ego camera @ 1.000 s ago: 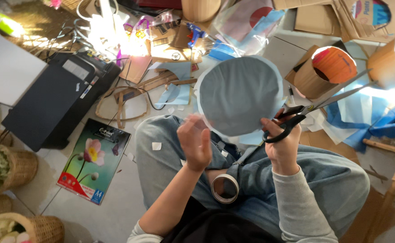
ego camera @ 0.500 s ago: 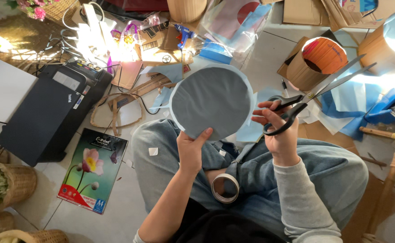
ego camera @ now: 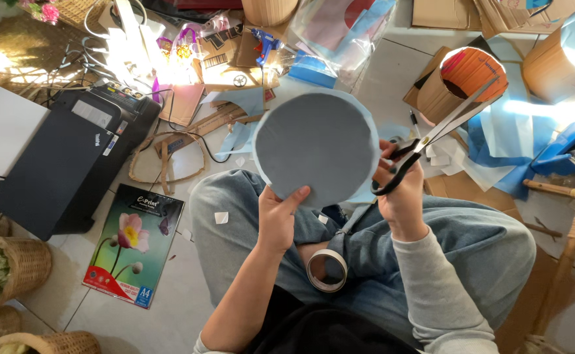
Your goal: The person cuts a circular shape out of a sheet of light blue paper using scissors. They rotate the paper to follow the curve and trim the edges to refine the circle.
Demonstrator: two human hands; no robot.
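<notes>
While a person sits cross-legged on a tiled floor [ego camera: 169, 321], the left hand [ego camera: 277, 219] holds up a grey-blue paper disc [ego camera: 317, 147] at the centre of the view, thumb pressed on its lower edge at 6 o'clock and the other fingers hidden behind the sheet. The disc is nearly round, so it has no clear long axis; its flat face is turned toward the camera. At its 3 o'clock edge the right hand [ego camera: 402, 196] grips black-handled scissors [ego camera: 432, 137], fingers curled through the loops, with the long blades parted slightly and pointing toward 2 o'clock, away from the body. Both forearms rise from the bottom of the frame, the right in a grey sleeve, the left bare.

A roll of tape [ego camera: 327, 270] lies in the lap at 6 o'clock. At 8 o'clock a flat rectangular paper pack [ego camera: 133, 246] rests on the floor, green with a pink flower and a red strip along its lower edge. At 9 o'clock sits a black printer [ego camera: 64, 170] bearing small white rectangular labels on its lid. At 2 o'clock stands a cardboard cylinder [ego camera: 461, 82] with an orange lining, and a glue gun [ego camera: 269, 44] lies at 12 o'clock among cardboard scraps. Woven baskets [ego camera: 12, 265] line the far 8 o'clock edge.
</notes>
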